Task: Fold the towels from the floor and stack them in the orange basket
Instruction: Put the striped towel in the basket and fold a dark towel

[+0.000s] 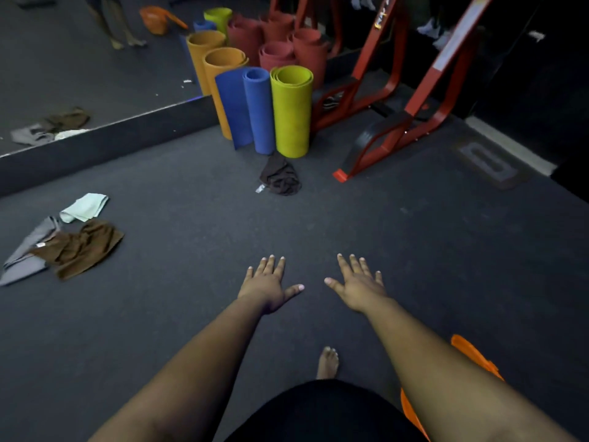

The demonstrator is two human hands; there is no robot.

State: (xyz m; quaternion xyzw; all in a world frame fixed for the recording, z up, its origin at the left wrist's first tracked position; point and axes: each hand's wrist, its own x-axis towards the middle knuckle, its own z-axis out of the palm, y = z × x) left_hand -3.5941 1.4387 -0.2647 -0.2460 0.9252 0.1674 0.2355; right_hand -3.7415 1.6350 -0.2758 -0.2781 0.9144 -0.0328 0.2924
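Note:
A dark brown towel (280,177) lies crumpled on the dark floor ahead, just in front of the rolled mats. At the left lie three more towels: a pale green one (85,207), a brown one (81,248) and a grey one (27,250) partly under the brown. My left hand (269,283) and my right hand (358,283) reach forward side by side above the floor, fingers spread, holding nothing. The orange basket (475,355) shows at the lower right, mostly hidden behind my right forearm.
Rolled mats in blue (255,110), yellow-green (291,110), orange and red stand upright at the back. A red metal frame (398,100) stands to their right. A mirror wall (79,65) runs along the left. My bare foot (327,362) is on the floor below my hands.

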